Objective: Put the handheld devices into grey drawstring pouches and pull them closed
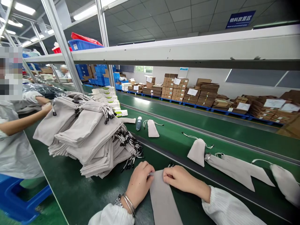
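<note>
A long light-grey drawstring pouch (163, 200) lies on the green table between my hands. My left hand (140, 178), with a watch and bangles at the wrist, pinches the pouch's top left edge. At the top right edge, my right hand (177, 178) is closed on the same pouch, its fingers curled. Dark cord ends poke out behind the pouch top, between the hands. To the left of my left hand rises a big heap of grey drawstring pouches (93, 134), their white cords and black cord ends bunched toward the right.
Finished-looking pouches (197, 151) lie along the green conveyor (173, 134) beyond the table, beside a small dark device (139, 123). White-and-green boxes (107, 97) stand behind the heap. At left, a co-worker's arm (25, 120) reaches to the heap. A metal shelf (178, 51) crosses above.
</note>
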Available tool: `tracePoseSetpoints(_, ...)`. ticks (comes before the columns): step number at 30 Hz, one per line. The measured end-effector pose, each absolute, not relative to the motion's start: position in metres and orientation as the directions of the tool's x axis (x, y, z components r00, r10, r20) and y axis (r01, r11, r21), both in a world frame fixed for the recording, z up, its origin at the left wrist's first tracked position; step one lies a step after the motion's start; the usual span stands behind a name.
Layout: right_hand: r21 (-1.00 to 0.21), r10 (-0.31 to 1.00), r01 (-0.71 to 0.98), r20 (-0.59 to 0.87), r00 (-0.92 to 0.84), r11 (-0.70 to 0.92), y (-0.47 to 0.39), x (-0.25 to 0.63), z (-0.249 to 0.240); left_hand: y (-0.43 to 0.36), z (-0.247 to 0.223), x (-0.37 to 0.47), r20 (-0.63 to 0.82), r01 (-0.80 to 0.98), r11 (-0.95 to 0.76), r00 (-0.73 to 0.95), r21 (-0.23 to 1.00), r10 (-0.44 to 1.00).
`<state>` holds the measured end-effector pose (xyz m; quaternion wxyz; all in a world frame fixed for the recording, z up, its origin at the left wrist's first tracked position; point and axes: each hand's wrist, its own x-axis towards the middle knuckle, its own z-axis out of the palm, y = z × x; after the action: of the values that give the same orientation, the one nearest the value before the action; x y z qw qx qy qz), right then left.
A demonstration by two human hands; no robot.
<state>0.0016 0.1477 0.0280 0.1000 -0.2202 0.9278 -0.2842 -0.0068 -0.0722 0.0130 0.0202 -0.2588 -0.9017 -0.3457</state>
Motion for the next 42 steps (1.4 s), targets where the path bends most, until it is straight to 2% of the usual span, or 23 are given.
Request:
tracePoseSetpoints(13, -0.564, -0.462, -0.341, -0.081, -0.883, 0.752, 0.1482, -0.0001, 0.0246, -0.0693, 0.0218, -0.0034, 0.269, 0.586, 0.61, -0.801, 0.533, 0.534)
tracePoseSetpoints(33, -0.574, -0.469, -0.349, -0.071, -0.88, 0.741, 0.1469, 0.0023, 0.0241, -0.0686, 0.018, -0.0017, 0.253, 0.554, 0.544, -0.809, 0.63, 0.531)
tracePoseSetpoints(37, -0.616, -0.472, -0.331, -0.075, -0.878, 0.715, 0.1466, 0.0024, 0.028, -0.0688, 0.0169, -0.0016, 0.244, 0.549, 0.547, -0.811, 0.632, 0.532)
tracePoseSetpoints(42, -0.737, -0.481, -0.258, -0.102, -0.871, 0.625, 0.1503, 0.0008, 0.026, -0.0695, 0.0156, -0.0019, 0.218, 0.542, 0.558, -0.811, 0.629, 0.542)
